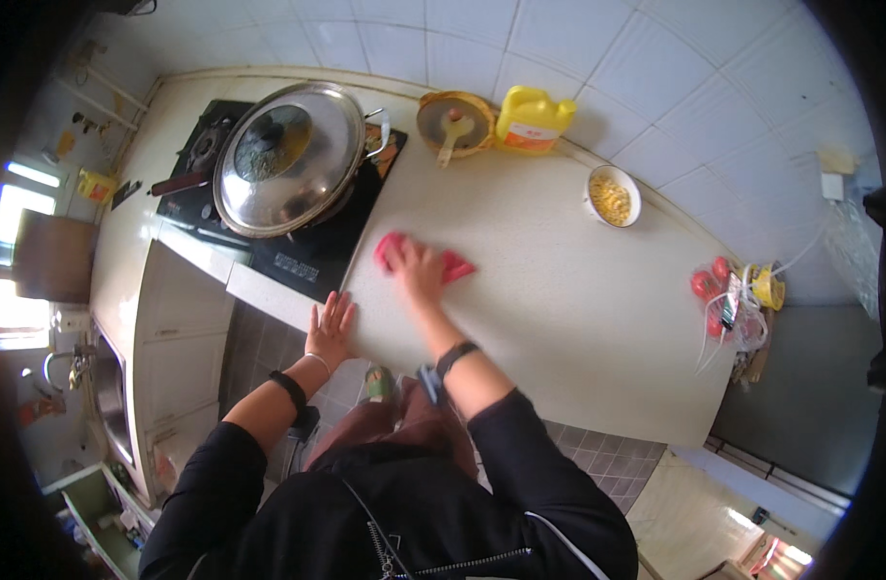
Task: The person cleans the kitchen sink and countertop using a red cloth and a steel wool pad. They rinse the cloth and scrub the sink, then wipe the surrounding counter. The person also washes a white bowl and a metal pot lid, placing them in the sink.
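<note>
Cloth (458, 267), pink-red, lies on the counter (568, 309) under the right hand (418, 271). The right hand is closed on it from above: fingers bent and close together, pressing the fabric down. Bunched fabric shows ahead of the fingertips; a loose corner extends to the right. How much is gathered beneath the palm cannot be told. The left hand (331, 331) is palm down with fingers and thumb apart, at the front edge of the counter, near the corner of the cooktop (288, 269).

Dark bands are fitted on both forearms. Left of the cloth, the black cooktop carries a pan with a domed steel lid (334, 155); the lid has a glass window. Beyond the cloth, near the tiled wall, a spoon (447, 153) lies across a round, brown-rimmed vessel (483, 133). A yellow jug (532, 133) stands just beside it. Farther right is a white bowl (633, 201) of yellow kernels (610, 200). Tomatoes (702, 284) and a white cable lie at the right end.
</note>
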